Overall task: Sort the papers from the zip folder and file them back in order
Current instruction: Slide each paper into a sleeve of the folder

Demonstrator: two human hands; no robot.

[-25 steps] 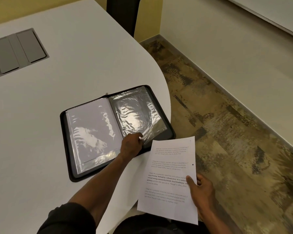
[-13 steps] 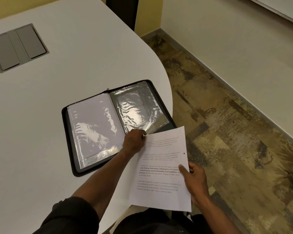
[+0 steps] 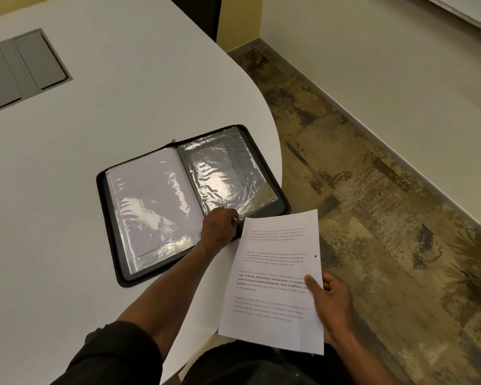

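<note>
Filing step in hand. Zip folder (image 3: 192, 201) lay open on bench (image 3: 122, 107) near edge. Left hand (image 3: 218, 227) pinched corner of empty plastic sleeve (image 3: 225, 173). Right hand (image 3: 331, 298) held printed sheet (image 3: 275, 273), thumb on top. Next: lift sleeve mouth open, slide sheet in straight.

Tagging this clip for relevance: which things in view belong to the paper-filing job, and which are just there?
Part of the job:
- zip folder, open flat on the table
- empty plastic sleeve, near corner pinched by the left hand
- printed sheet, held off the table edge by the right hand
- filled sleeve on the left page

Just there:
- white table
- grey hatch set into it
</note>
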